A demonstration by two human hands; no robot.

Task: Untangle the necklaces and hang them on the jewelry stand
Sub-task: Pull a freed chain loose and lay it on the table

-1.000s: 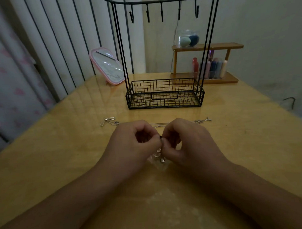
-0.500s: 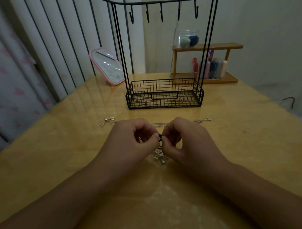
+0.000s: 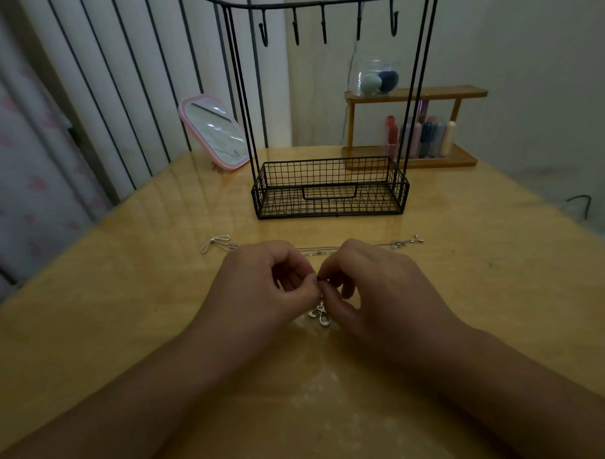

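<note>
Little differs from a second ago: your left hand point(image 3: 262, 285) and right hand point(image 3: 375, 288) stay together low over the table point(image 3: 125, 304), each grip pinching the necklaces point(image 3: 319, 313), charms dangling below your fingertips. The stand point(image 3: 330, 190) waits behind, hooks bare.

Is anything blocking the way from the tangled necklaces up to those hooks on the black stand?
Nothing visible does. Both the left hand and right hand pinch the necklaces low over the table; the jewelry stand stands straight behind, its hooks bare, with open tabletop between.
</note>
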